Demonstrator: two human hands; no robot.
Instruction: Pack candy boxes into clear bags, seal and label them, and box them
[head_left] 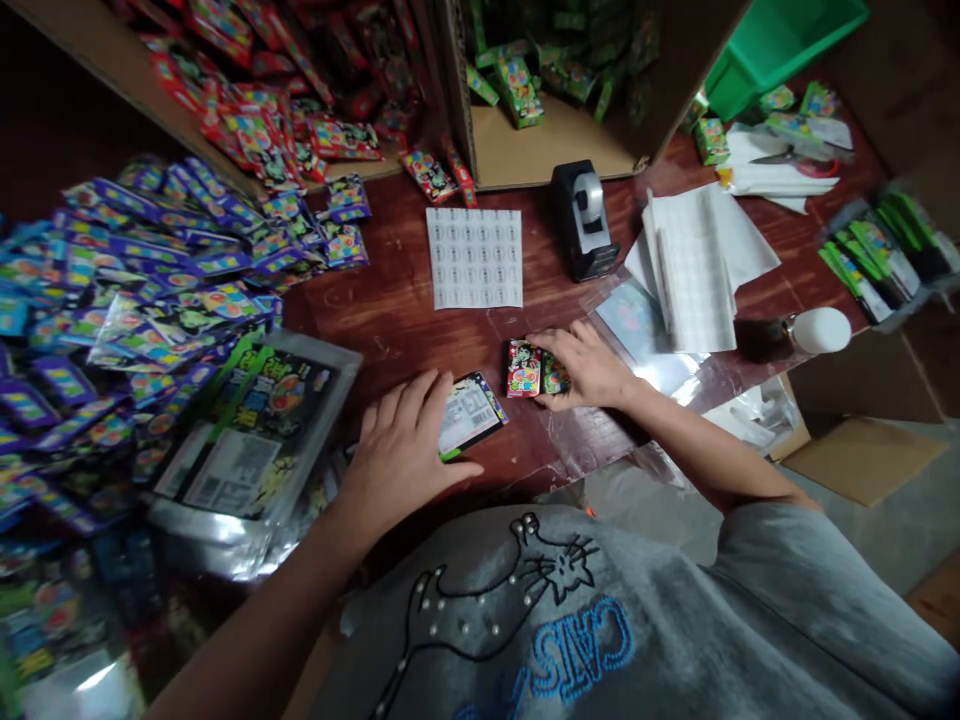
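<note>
My left hand [401, 450] lies with its fingers stretched out and thumb apart, partly over a printed card packet [471, 412] with a white label. How much of the packet lies under the palm is hidden. My right hand [589, 368] is closed around a green small printed box [553, 374], its fingers at the far side and thumb at the near side. Against it stands a red small printed box [523, 368], side by side. Left of my left hand is a stack of clear bags with black printed cards [259, 430].
A purple pile of packets [202, 230] covers the left. Cardboard boxes hold red packets [262, 130] and green packets [519, 88]. A sticker sheet [476, 258], a tape dispenser [583, 220], paper sheets [694, 265], a white-capped bottle [821, 330] and a green bin [784, 45] stand around.
</note>
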